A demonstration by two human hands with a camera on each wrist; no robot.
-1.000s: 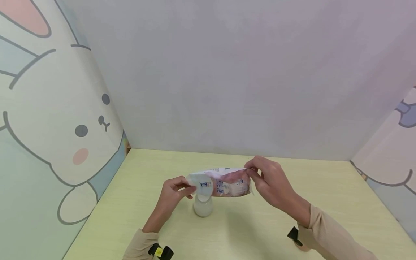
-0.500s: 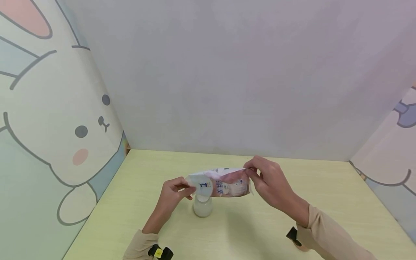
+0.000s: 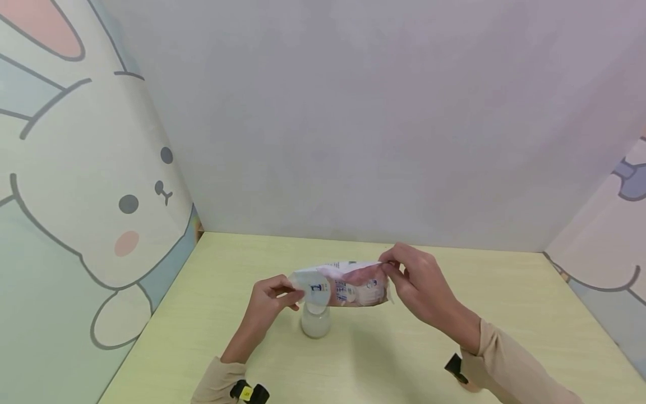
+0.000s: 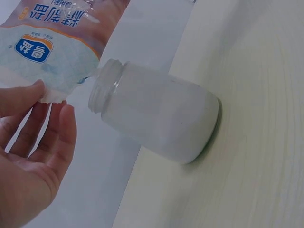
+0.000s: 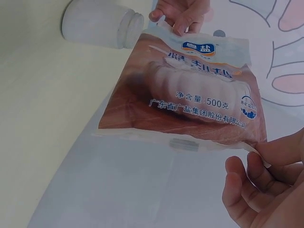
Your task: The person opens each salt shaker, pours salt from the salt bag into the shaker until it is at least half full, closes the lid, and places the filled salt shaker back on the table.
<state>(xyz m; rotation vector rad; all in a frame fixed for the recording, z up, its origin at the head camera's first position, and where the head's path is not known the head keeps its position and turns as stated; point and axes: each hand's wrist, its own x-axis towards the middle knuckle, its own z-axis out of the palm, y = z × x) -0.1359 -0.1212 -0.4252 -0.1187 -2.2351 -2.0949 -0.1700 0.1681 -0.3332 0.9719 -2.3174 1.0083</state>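
A printed plastic salt bag (image 3: 359, 287), brown and pale blue, is held sideways above the table between both hands. My left hand (image 3: 270, 300) pinches its pale-blue end between thumb and fingers, seen closely in the left wrist view. At the other end, my right hand (image 3: 421, 283) pinches a corner of the bag; in the right wrist view the bag (image 5: 190, 102) looks slack and wrinkled. A clear glass jar (image 4: 161, 114) with whitish contents stands upright and lidless under the left end. One bag corner is at the jar's mouth; whether salt flows cannot be made out.
The pale yellow table (image 3: 242, 252) extends around the jar. Behind it rises a plain grey wall (image 3: 353, 123). Cartoon rabbit panels flank both sides, the left panel (image 3: 91, 185) being larger in view. A small round pinkish object (image 3: 470, 386) shows partly behind the right sleeve.
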